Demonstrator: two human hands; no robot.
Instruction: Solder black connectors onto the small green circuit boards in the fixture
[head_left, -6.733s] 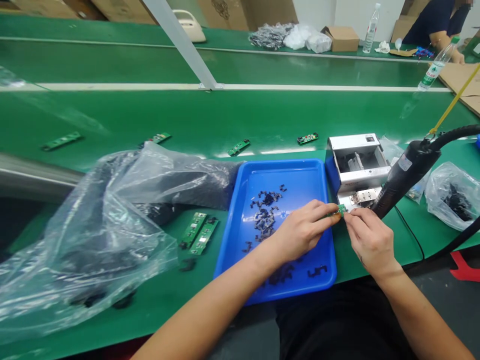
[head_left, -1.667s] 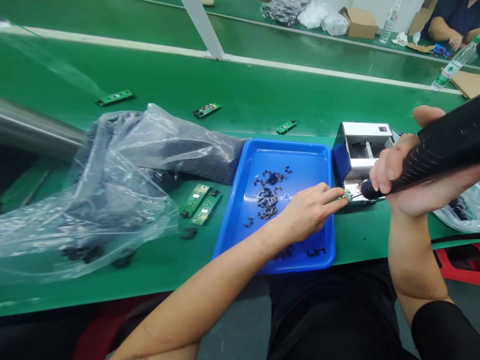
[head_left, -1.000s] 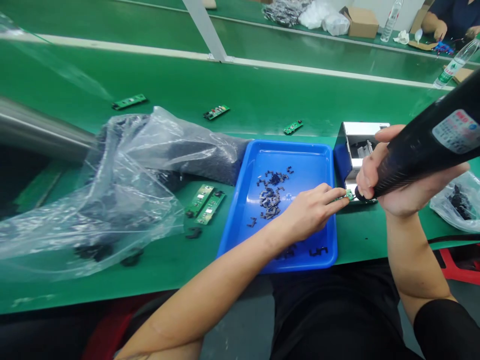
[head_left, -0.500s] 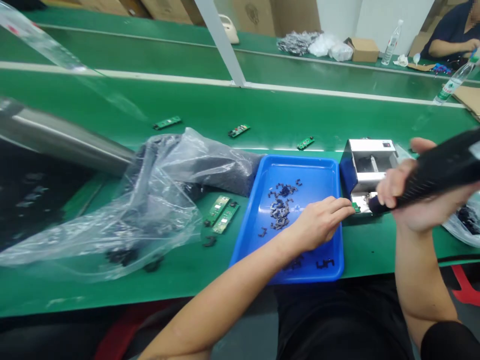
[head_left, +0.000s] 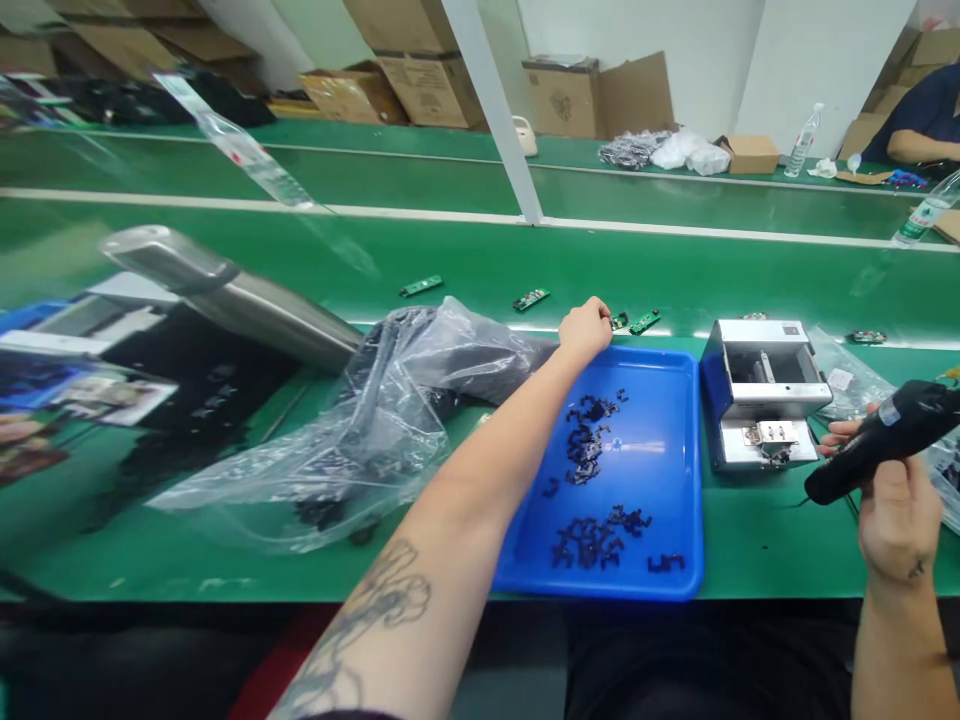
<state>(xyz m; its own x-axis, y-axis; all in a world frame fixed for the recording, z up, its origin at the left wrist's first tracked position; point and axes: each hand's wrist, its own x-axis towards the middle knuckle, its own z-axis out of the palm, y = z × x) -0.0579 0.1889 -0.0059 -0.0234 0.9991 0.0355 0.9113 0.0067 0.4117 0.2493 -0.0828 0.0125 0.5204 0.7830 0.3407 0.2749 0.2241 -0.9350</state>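
Observation:
My left hand (head_left: 586,328) reaches past the blue tray's far edge, its fingers closed on the end of a small green circuit board (head_left: 619,321). Right beside it lies another circuit board (head_left: 645,321) on the green bench. My right hand (head_left: 900,510) grips a black electric screwdriver (head_left: 877,450), its tip pointing left and down. Between the hands stands a silver and blue boxy device (head_left: 765,385) with a metal fixture (head_left: 776,435) at its front. Small black plastic clips (head_left: 589,540) lie in loose heaps in the blue tray (head_left: 694,480).
Clear plastic bags (head_left: 397,400) with dark contents spread left of the tray. A metal tube (head_left: 247,295) slants behind them. More circuit boards (head_left: 531,299) lie along the bench's back. At far left, another person's hand (head_left: 26,450) is blurred. Bottles (head_left: 926,215) stand behind.
My left hand has gone from the device's front to beyond the tray with a circuit board. My right hand has drawn the screwdriver away from the fixture, lower and rightward. The view has shifted.

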